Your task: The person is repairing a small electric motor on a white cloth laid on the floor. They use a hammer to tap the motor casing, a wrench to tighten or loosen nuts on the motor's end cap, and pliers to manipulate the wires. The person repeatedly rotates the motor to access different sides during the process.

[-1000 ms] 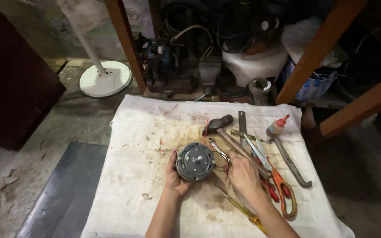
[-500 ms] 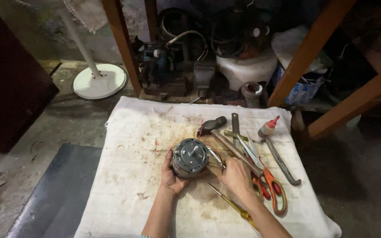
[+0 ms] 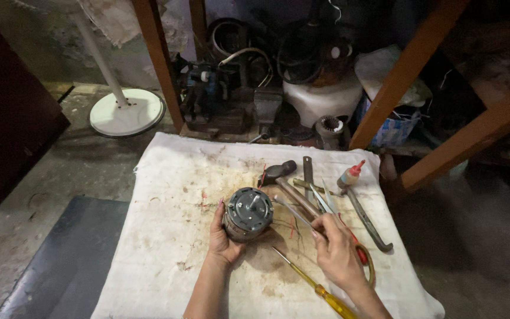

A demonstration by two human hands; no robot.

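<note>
Firmly, left hand (image 3: 224, 236) cups round motor (image 3: 248, 214).

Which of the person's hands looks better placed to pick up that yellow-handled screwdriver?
The right hand, probably. The yellow-handled screwdriver lies just beside it on the cloth, while the left hand is wrapped around the round motor.

1 head-worn view, looking steeply down and forward from close above the stained cloth (image 3: 166, 236), shelving clutter beyond; no 2nd view.
</note>
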